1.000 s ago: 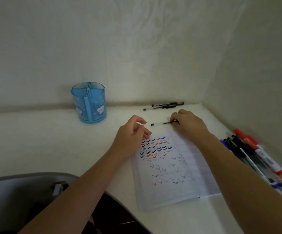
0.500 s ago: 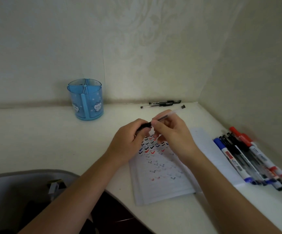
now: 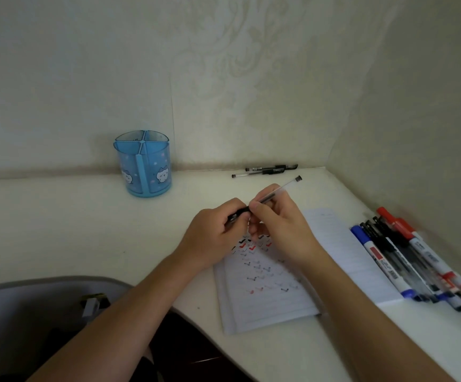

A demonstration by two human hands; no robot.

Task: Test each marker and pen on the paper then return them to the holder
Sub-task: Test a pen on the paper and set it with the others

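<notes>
Over the lined white paper (image 3: 265, 299), the left hand (image 3: 212, 232) curls round the black cap end of a clear-barrelled pen (image 3: 284, 188) and the right hand (image 3: 281, 224) pinches its barrel; fingers (image 3: 236, 205) hide the join. The blue plastic holder (image 3: 145, 166) stands at the worktop's (image 3: 72, 230) back edge.

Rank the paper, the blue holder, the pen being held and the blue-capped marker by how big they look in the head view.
1. paper
2. blue holder
3. blue-capped marker and held pen: too alike to rank, since the pen is partly covered and farther away.
</notes>
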